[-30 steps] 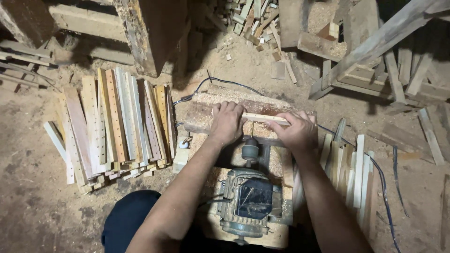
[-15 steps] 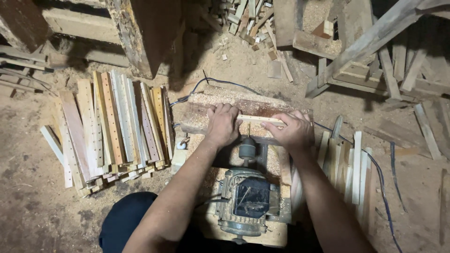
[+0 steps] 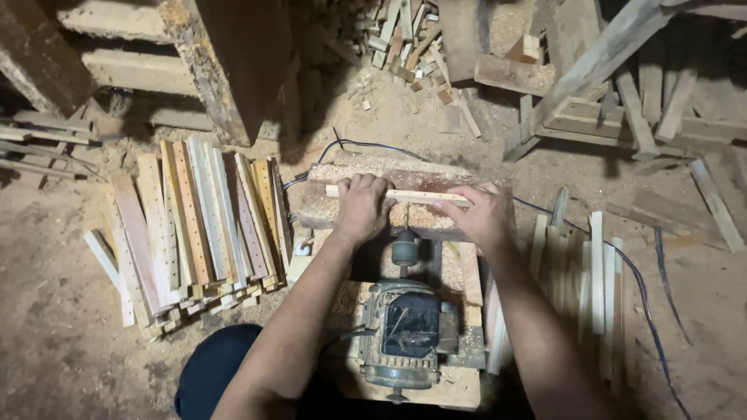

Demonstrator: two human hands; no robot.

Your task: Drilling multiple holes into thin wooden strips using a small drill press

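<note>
A stack of drilled flat wooden slats (image 3: 194, 225), in pale, orange and reddish tones, lies fanned on the sawdust-covered dirt floor (image 3: 54, 334). To the right of that stack, well apart, a smaller bundle of pale narrow wooden strips (image 3: 595, 280) lies on the floor, and a thin blue cable (image 3: 646, 303) curves along its far side. Above the stack stands a thick dark wooden post (image 3: 233, 62) with rough, flaking edges. Up and to the right of the stack lies a heap of small pale wood offcuts (image 3: 405, 39). Further right of the stack, beyond the heap, rough grey planks (image 3: 622, 101) lean and cross one another.
</note>
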